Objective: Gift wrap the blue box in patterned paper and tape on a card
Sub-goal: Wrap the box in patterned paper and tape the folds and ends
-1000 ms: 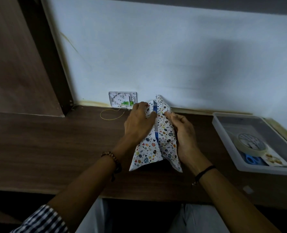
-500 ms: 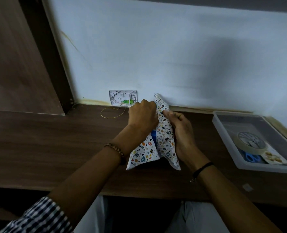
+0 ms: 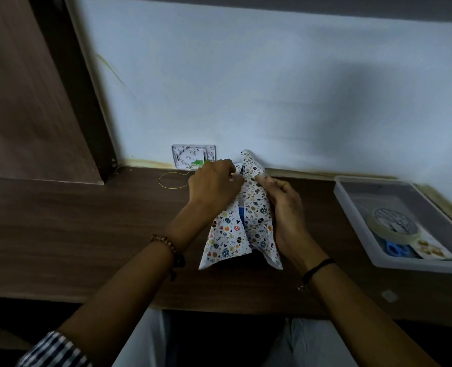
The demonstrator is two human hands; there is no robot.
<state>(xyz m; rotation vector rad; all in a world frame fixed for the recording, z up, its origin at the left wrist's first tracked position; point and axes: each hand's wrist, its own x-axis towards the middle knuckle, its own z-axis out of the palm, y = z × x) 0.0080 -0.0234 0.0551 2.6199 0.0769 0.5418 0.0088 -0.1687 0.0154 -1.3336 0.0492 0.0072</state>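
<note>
The wooden desk (image 3: 87,234) lies under both hands. A clear tray (image 3: 418,267) sits well to the right of the right fingers. Patterned paper (image 3: 227,239) stands bunched between the fingers; the left hand (image 3: 214,186) pinches its left flap and the right hand (image 3: 285,207) grips its right side. A sliver of the blue box (image 3: 242,214) shows just below the fingertips, between the flaps. Tape roll (image 3: 404,237), card (image 3: 428,249) and scissors (image 3: 395,249) lie in the tray.

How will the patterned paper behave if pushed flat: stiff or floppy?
Probably floppy: the patterned paper bends softly where the left hand and right hand pinch it. Likely to spring open if released; the blue box shows between loose flaps.
</note>
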